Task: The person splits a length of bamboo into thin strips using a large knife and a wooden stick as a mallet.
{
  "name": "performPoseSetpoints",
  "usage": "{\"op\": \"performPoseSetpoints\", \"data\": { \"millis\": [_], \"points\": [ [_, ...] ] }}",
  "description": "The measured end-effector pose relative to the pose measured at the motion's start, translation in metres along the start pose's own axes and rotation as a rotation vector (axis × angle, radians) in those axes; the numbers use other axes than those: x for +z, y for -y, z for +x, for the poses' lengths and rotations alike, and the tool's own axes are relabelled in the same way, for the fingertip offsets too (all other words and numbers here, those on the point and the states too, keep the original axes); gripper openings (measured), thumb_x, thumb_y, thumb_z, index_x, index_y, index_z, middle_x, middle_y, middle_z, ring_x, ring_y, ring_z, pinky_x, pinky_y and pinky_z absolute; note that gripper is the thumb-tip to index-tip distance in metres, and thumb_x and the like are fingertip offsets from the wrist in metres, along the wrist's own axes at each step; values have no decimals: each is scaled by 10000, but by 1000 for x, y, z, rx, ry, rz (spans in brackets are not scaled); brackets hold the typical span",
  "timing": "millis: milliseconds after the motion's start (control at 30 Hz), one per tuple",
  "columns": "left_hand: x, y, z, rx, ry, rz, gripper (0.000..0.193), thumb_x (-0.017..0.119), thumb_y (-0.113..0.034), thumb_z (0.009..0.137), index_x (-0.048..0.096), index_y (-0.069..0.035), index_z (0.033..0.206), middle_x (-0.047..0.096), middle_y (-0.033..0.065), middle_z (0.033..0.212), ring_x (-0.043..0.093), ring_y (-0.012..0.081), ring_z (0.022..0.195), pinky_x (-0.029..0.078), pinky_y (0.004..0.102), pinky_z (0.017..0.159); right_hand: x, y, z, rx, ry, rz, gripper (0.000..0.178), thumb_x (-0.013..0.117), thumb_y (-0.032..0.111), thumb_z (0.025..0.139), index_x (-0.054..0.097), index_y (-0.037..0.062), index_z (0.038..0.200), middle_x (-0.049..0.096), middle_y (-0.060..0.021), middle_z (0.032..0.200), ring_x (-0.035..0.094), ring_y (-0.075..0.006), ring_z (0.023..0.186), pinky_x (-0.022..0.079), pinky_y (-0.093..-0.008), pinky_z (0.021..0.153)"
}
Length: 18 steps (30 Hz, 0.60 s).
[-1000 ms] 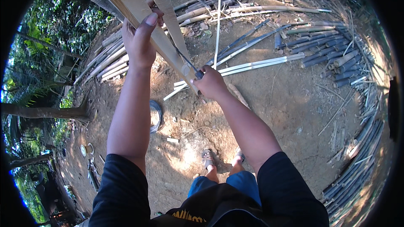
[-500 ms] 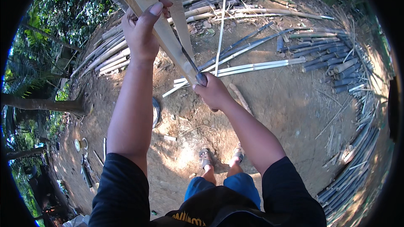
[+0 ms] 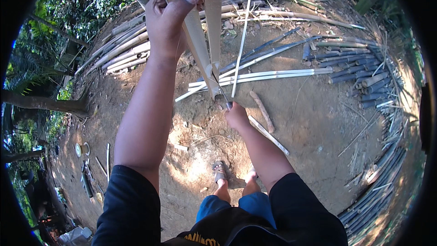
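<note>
My left hand (image 3: 169, 20) is wrapped round a split bamboo pole (image 3: 193, 34) high in front of me, thumb on top. The pale inner face of the bamboo shows, and a second pale strip (image 3: 213, 16) runs close beside it on the right. Both come near each other at the pole's lower end. Below that end my right hand (image 3: 237, 116) is closed on the handle of a knife (image 3: 229, 105). Its narrow dark blade points up and left into the bamboo's lower end, partly hidden there.
Long pale bamboo strips (image 3: 268, 75) lie crossed on the dirt ground ahead. Stacks of dark bamboo poles (image 3: 355, 64) line the right side, with more poles (image 3: 132, 50) at far left. A short stick (image 3: 262, 111) lies right of my right hand. A tree trunk (image 3: 45, 102) stands left.
My right hand has come down toward me with the knife, away from the bamboo it was against. The left hand and bamboo have shifted slightly right in the picture.
</note>
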<state>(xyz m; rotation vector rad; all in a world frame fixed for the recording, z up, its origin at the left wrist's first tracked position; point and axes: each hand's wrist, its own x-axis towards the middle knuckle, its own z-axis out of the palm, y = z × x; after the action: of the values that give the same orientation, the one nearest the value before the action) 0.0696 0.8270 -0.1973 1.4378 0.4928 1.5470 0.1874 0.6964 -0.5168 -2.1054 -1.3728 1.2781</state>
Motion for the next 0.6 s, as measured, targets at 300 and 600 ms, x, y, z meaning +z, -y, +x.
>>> {"op": "performPoseSetpoints", "data": {
  "millis": [300, 600],
  "points": [
    [50, 30, 22, -5, 82, 31, 457, 795, -290, 817, 608, 0, 1115, 644, 36, 858, 600, 110, 773, 486, 277, 725, -19, -40, 35, -81, -180, -82, 300, 652, 163, 852, 591, 45, 1121, 701, -233, 970, 677, -426, 939, 543, -498, 799],
    [130, 65, 39, 35, 175, 188, 285, 735, -268, 838, 694, -16, 964, 586, -24, 767, 501, 49, 674, 398, 241, 615, -67, -74, 53, -29, -246, -227, 272, 590, 174, 893, 593, 75, 1147, 704, -226, 979, 682, -414, 949, 540, -514, 815]
  ]
}}
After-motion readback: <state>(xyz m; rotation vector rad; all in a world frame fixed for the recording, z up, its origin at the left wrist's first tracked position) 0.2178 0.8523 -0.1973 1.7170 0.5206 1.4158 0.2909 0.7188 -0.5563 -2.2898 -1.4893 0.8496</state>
